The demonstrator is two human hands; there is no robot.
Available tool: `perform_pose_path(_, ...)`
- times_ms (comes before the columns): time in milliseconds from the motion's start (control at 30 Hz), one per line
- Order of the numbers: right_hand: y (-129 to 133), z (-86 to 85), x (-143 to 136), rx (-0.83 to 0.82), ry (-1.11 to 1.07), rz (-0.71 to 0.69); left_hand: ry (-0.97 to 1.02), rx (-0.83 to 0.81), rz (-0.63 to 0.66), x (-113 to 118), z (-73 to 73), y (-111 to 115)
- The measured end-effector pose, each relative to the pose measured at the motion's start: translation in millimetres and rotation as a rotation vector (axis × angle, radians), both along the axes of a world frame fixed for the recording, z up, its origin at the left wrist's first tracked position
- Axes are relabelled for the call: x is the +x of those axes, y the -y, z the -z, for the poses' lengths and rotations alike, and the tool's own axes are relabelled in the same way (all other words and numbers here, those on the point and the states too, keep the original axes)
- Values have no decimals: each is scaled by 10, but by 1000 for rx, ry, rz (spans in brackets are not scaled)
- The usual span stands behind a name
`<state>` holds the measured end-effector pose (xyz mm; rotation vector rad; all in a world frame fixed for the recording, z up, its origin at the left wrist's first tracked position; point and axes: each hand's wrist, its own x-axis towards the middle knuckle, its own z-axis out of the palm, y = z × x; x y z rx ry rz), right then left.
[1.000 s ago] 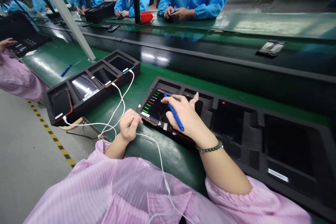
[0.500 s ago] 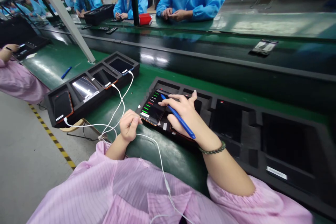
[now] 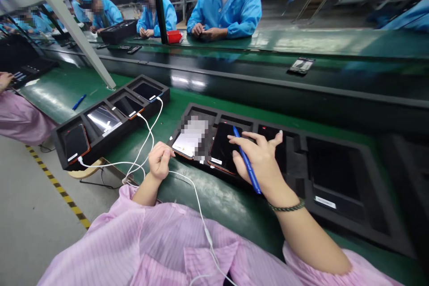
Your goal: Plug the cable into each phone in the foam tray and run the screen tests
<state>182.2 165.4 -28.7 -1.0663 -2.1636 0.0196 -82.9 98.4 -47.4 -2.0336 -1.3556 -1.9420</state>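
Observation:
My left hand (image 3: pixel 159 161) is closed at the lower left corner of a lit phone (image 3: pixel 185 145) with a white screen. A white cable (image 3: pixel 191 182) runs into its fingers; the cable's tip is hidden. My right hand (image 3: pixel 259 156) holds a blue pen (image 3: pixel 248 161) between its fingers and hovers over a dark phone (image 3: pixel 223 145) with an orange edge and a white label. Whether a fingertip touches that screen I cannot tell. Both phones lie in compartments of a black foam tray (image 3: pixel 214 109), which also holds more dark devices at the right.
Another black tray (image 3: pixel 110 132) at the left holds several phones, with white charging cables (image 3: pixel 152 134) plugged into some. Behind it lies a second blue pen (image 3: pixel 79 102). A grey post (image 3: pixel 77 31) rises there. Across a dark conveyor (image 3: pixel 217 67), people in blue work; a pink sleeve (image 3: pixel 23 109) is at far left.
My right hand has moved right with the pen, from the left phone to the one beside it. The left phone's screen went from dark with coloured lines to white. The view has turned slightly.

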Motion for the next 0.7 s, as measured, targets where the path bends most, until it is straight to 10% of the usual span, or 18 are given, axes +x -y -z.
perform_pose_path(367, -44, 99, -98, 220, 12, -50, -195, -26, -92, -25, -61, 105)
perform_pose_path(700, 114, -186, -540, -59, 164, -320, -275, -397, -319, -34, -24, 313)
